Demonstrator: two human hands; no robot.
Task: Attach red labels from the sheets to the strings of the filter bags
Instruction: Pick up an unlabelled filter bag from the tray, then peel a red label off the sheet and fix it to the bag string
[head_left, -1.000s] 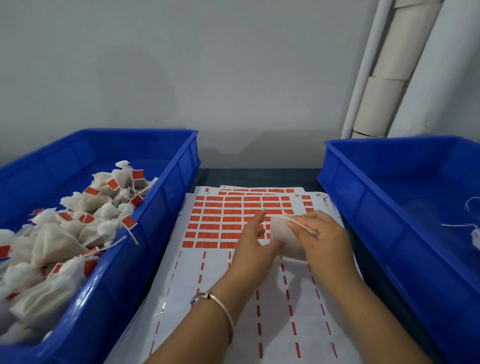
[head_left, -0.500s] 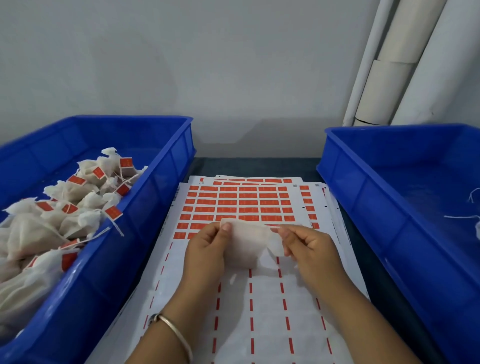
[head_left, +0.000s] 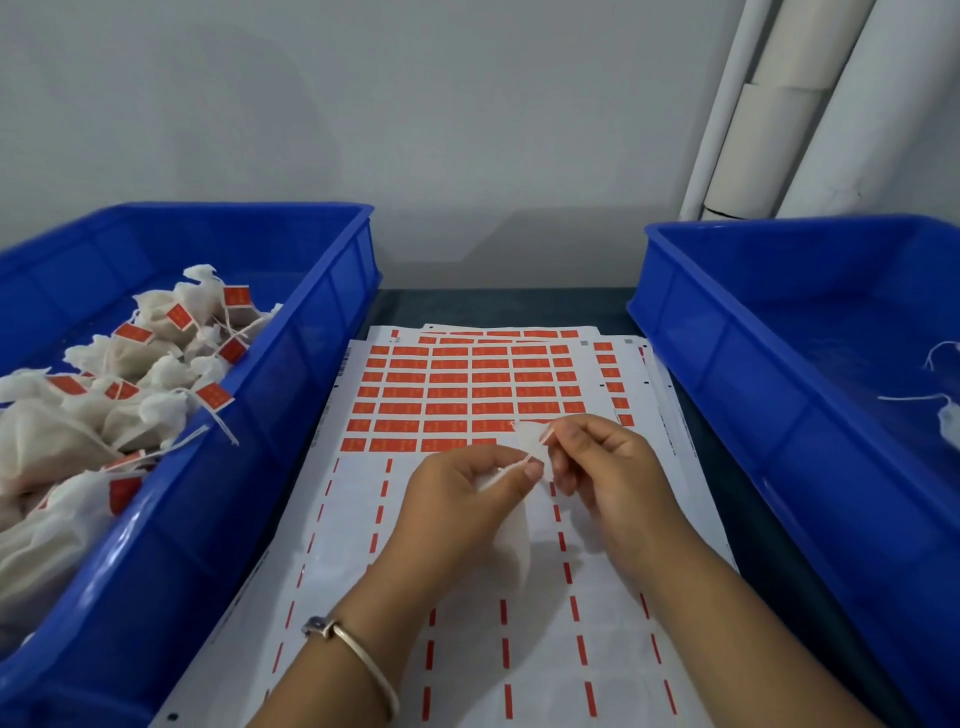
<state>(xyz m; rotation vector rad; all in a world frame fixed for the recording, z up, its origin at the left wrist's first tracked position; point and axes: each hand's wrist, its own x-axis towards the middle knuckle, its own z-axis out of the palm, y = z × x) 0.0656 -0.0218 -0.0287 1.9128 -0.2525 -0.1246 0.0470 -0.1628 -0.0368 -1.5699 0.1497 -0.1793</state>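
A white filter bag (head_left: 514, 540) hangs under my left hand (head_left: 467, 499), whose fingers curl round it and pinch its thin string (head_left: 511, 467). My right hand (head_left: 602, 467) pinches the string's other end by the bag's top corner (head_left: 527, 434). Both hands hover over a stack of label sheets (head_left: 467, 597); red labels (head_left: 467, 395) fill the sheet's far half, and the near half is peeled, showing only red dashes.
A blue bin (head_left: 291, 395) on the left holds several filter bags with red labels (head_left: 135, 384). Another blue bin (head_left: 727, 374) on the right holds a few loose bags and strings (head_left: 935, 410) at its far edge. White pipes (head_left: 779, 104) stand against the wall behind.
The bag was spread flat between both hands; now it hangs from my left hand and both hands pinch its string, drawn out between them. The hands shifted slightly right.
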